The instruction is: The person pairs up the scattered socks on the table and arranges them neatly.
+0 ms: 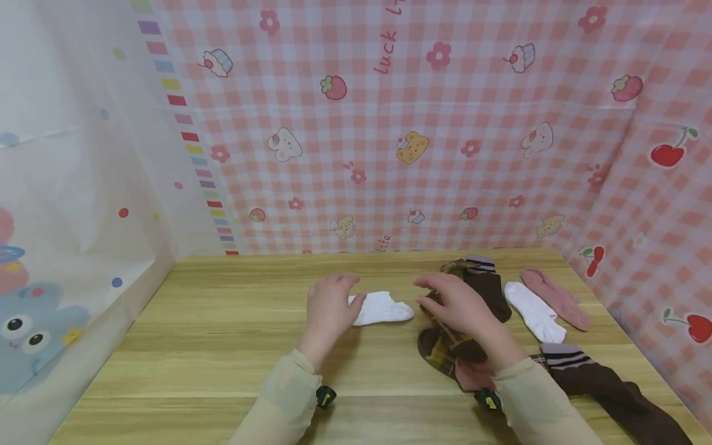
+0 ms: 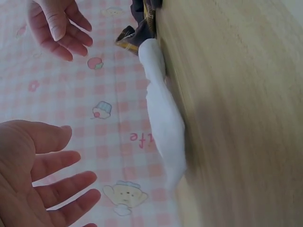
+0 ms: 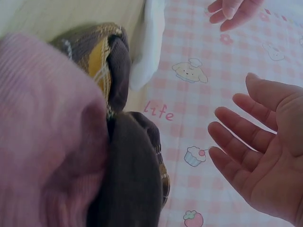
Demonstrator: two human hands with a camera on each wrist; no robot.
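A white ankle sock [image 1: 381, 309] lies flat on the wooden table, its toe pointing right. My left hand [image 1: 332, 309] hovers at its left end, fingers relaxed and spread, holding nothing; the left wrist view shows a gap between that hand and the sock [image 2: 165, 127]. To the right, my right hand [image 1: 458, 306] is raised over a heap of socks, also with loose, parted fingers and nothing in them. In that heap are a brown and yellow plaid sock [image 1: 439, 355] and a pink sock [image 1: 473, 376], partly hidden by the right hand and wrist.
Right of the heap lie a dark brown sock [image 1: 488, 293], another white sock [image 1: 534, 312] and a dusty pink sock [image 1: 556, 300]. A long brown sock with a striped cuff [image 1: 612, 389] stretches toward the front right corner. A pink checked cloth [image 1: 378, 185] hangs behind the table [image 1: 222, 346].
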